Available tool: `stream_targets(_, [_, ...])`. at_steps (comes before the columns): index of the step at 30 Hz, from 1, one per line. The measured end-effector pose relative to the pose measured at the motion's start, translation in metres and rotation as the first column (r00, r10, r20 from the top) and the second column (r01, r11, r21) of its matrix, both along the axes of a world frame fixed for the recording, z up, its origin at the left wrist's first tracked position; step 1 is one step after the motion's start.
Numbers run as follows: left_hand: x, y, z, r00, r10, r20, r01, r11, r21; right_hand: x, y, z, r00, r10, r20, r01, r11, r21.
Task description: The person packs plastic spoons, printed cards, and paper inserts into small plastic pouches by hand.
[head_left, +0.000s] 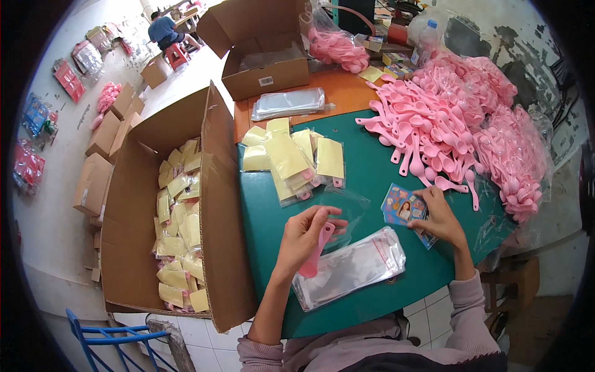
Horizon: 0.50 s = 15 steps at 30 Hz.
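Blue printed cards [401, 206], seemingly illegible

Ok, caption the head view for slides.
Left hand holding a pink spoon, right hand on printed cards, at a green table.

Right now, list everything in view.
Table: one, green, centre
Held spoon: one, pink, left hand
Other spoons: many, pink, table right
Cards: several, mostly blue, right hand
Sleeves: two stacks, clear, front and back
Large carton: one, brown, left
Packets: many, yellow, table and large carton
Other cartons: several, brown, back, left
Bottle: one, clear, back right
Metal frame: one, blue, lower left
Hanging bags: several, red, blue, left wall
Co-worker: one, blue top, far back
Left hand: one, bare, centre
Right hand: one, bare, right
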<state>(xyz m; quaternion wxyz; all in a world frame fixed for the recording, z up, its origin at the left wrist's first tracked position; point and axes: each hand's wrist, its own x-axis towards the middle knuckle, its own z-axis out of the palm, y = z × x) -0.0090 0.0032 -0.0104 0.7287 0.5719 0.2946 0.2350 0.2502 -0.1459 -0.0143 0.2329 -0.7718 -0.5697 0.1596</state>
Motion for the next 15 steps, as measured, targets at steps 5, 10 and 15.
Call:
stream_targets(5, [-0.001, 0.0, 0.001, 0.999, -0.032, -0.025, 0.032, 0.999, 0.009, 0.005, 0.005, -0.006, 0.996, -0.082, -0.03, 0.085, 0.988, 0.126])
stream_targets(10, [0.001, 0.002, 0.002, 0.997, -0.067, -0.035, 0.067, 0.998, 0.016, 0.012, 0.005, -0.003, 0.939, -0.111, -0.325, 0.185, 0.961, 0.204])
stream_targets(15, [-0.003, 0.003, 0.002, 1.0, -0.023, 0.001, 0.023, 1.0, 0.01, 0.009, 0.027, 0.035, 0.971, -0.04, -0.237, 0.063, 0.994, 0.092])
